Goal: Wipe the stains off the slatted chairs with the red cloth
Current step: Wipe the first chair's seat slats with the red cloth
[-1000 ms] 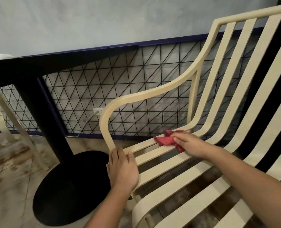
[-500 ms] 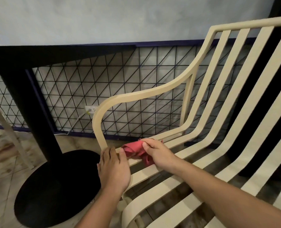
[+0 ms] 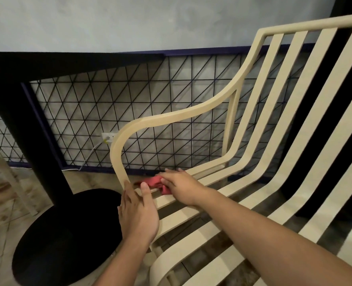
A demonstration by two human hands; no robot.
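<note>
The right hand (image 3: 181, 187) has the red cloth (image 3: 155, 181) bunched under curled fingers, pressed on the front end of the outermost seat slat, just beside the foot of the armrest (image 3: 171, 117). The left hand (image 3: 139, 213) lies flat-fingered on the front corner of the slatted chair (image 3: 315, 23), apparently bracing it. The cloth looks soft and light, best held wadded; the chair looks stiff. One cloth, two chairs — the second chair (image 3: 8, 176) shows only legs at the left edge.

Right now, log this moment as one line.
step: wipe | right hand: holds red cloth on chair seat by armrest base | left hand: flat on seat front, steadying | stains: cannot tell
</note>
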